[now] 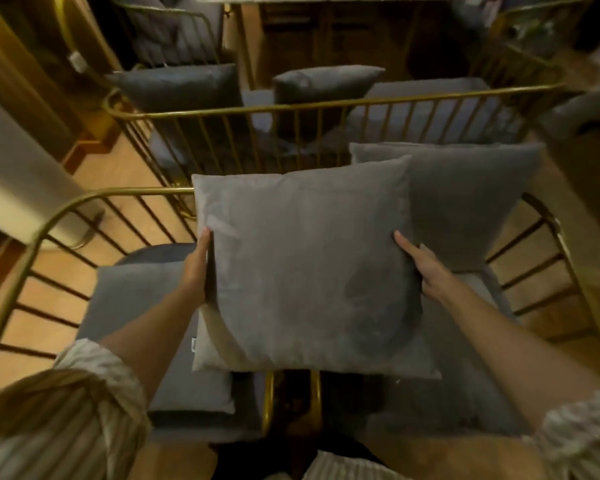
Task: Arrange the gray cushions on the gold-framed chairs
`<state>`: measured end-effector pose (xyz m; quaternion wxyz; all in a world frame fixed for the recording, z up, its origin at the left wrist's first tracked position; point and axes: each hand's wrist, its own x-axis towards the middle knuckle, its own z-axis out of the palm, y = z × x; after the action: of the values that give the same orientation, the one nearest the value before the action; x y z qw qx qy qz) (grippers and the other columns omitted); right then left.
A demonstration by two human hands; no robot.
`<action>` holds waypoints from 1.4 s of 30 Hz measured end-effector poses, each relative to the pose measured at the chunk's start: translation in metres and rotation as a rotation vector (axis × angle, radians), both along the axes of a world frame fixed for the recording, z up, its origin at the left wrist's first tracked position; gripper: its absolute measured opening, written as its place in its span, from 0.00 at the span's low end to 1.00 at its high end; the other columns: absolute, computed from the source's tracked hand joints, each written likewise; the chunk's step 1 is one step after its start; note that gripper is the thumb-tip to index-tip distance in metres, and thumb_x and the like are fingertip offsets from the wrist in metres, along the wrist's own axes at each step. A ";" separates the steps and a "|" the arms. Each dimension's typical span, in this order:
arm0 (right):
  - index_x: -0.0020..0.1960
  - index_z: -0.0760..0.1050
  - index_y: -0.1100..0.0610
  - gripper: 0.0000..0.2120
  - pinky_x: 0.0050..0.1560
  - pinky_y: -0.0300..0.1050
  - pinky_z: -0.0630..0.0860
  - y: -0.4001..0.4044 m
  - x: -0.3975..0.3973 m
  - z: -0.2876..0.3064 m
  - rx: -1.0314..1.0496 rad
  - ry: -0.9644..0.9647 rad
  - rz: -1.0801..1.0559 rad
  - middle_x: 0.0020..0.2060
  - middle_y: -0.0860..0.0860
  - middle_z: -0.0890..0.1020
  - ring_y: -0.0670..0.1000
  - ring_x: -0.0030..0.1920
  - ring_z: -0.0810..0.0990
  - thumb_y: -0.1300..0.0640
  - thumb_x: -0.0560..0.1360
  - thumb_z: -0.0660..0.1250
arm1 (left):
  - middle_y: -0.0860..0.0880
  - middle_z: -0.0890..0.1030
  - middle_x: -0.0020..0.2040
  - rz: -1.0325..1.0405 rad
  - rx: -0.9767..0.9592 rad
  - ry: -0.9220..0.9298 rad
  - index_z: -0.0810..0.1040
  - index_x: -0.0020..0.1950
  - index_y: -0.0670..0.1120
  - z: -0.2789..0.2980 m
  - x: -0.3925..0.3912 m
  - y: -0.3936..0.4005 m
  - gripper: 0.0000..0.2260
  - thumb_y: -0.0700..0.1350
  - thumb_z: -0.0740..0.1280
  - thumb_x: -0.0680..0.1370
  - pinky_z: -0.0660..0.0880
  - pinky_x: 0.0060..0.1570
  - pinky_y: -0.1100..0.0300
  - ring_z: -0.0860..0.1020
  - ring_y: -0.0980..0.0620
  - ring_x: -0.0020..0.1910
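Note:
I hold a large gray cushion (309, 268) between both hands, above the gap between two gold-framed chairs. My left hand (196, 268) grips its left edge and my right hand (425, 268) presses on its right edge. A second gray cushion (465, 199) leans upright against the back of the right chair (565, 251). Another gray cushion (136, 306) lies flat on the seat of the left chair (42, 233).
Beyond the near chairs stands a second row of gold-framed chairs (291, 107) holding gray cushions (184, 86) (326, 81). A further chair (174, 26) sits at the back left. Wooden floor (125, 168) shows between the frames. A pale pillar (11, 174) stands at left.

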<state>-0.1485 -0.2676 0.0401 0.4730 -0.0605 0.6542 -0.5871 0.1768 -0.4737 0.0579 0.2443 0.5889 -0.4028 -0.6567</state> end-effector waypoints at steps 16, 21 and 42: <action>0.77 0.61 0.50 0.55 0.61 0.52 0.75 -0.304 0.209 0.067 -0.208 0.057 0.201 0.69 0.51 0.75 0.51 0.57 0.78 0.38 0.55 0.79 | 0.48 0.62 0.78 0.154 -0.257 0.093 0.54 0.79 0.54 0.047 0.216 -0.252 0.51 0.77 0.63 0.64 0.55 0.76 0.39 0.61 0.42 0.76; 0.76 0.62 0.44 0.62 0.69 0.66 0.68 -0.357 0.224 0.031 -0.182 0.007 0.096 0.70 0.50 0.75 0.57 0.69 0.73 0.35 0.46 0.83 | 0.47 0.60 0.79 0.030 -0.207 0.071 0.51 0.80 0.55 0.032 0.220 -0.320 0.58 0.80 0.64 0.57 0.55 0.75 0.37 0.58 0.41 0.77; 0.79 0.53 0.43 0.34 0.65 0.67 0.69 -0.405 0.267 -0.030 0.254 0.108 0.116 0.77 0.48 0.63 0.59 0.74 0.67 0.48 0.78 0.67 | 0.47 0.50 0.81 -0.093 -0.046 -0.177 0.37 0.79 0.57 -0.050 0.208 -0.359 0.47 0.58 0.70 0.74 0.61 0.71 0.34 0.55 0.37 0.78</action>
<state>0.1181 -0.6730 0.0099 0.4740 -0.0695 0.7433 -0.4669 0.3853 -0.8330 0.0078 0.1905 0.6195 -0.4649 -0.6031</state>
